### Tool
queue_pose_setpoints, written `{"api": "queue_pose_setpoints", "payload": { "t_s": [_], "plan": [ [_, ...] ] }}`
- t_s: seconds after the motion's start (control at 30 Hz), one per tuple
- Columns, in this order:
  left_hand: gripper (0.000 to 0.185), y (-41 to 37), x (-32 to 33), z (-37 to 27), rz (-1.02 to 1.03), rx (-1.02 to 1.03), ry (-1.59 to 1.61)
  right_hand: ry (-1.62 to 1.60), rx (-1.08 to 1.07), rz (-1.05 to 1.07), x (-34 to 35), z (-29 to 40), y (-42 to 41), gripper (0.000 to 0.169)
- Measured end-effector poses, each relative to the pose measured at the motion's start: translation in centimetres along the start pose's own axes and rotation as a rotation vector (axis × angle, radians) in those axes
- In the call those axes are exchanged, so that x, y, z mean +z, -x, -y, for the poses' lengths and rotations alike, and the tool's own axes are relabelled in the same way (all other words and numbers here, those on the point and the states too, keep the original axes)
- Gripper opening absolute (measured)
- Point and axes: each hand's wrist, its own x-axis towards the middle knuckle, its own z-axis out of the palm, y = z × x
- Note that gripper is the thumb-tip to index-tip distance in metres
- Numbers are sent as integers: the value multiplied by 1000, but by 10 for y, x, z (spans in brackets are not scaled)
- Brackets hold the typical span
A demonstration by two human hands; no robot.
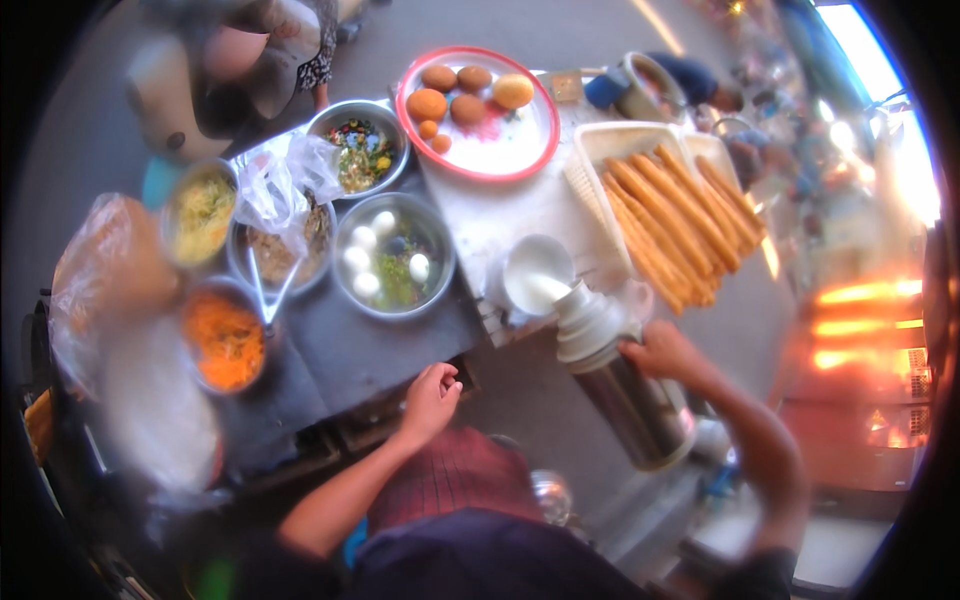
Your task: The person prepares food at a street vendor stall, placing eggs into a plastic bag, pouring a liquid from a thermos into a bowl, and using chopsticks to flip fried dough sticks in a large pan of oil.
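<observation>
My right hand [660, 351] grips the handle of a vacuum flask [626, 397] with a dark body and a pale neck. The flask is tilted, and white liquid [549, 288] shows at its mouth, over a white cup [529, 262] at the table's front corner. My left hand [433, 401] holds nothing; its fingers are loosely curled above the front edge of the dark worktop [375, 356]. Closest to it is a steel bowl [448, 289] with several peeled white eggs [364, 259] and chopped greens [396, 281].
A red-rimmed tray [480, 161] bears brown round items [469, 109]. Fried dough sticks [675, 225] fill a white basket [592, 176]. Left stand bowls of shredded orange vegetable [225, 337] and pale shreds [202, 214], plus tongs [271, 304] and a plastic bag [266, 191]. A person's scooter [169, 97] stands beyond.
</observation>
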Motion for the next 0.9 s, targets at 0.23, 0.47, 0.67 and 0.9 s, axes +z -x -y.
{"api": "queue_pose_setpoints", "payload": {
  "t_s": [0.23, 0.47, 0.67, 0.9],
  "plan": [
    [20, 2, 2, 5, -40, 67, 6, 29, 6, 49, -5, 1, -3, 53],
    [19, 0, -3, 0, 11, -1, -11, 47, -32, 16, -2, -5, -6, 42],
    [19, 1, -5, 2, 8, -4, 0, 56, -27, 25, -5, 0, -5, 55],
    [19, 1, -7, 2, 16, -21, -3, 25, -61, 30, -3, -7, -6, 38]
  ]
}}
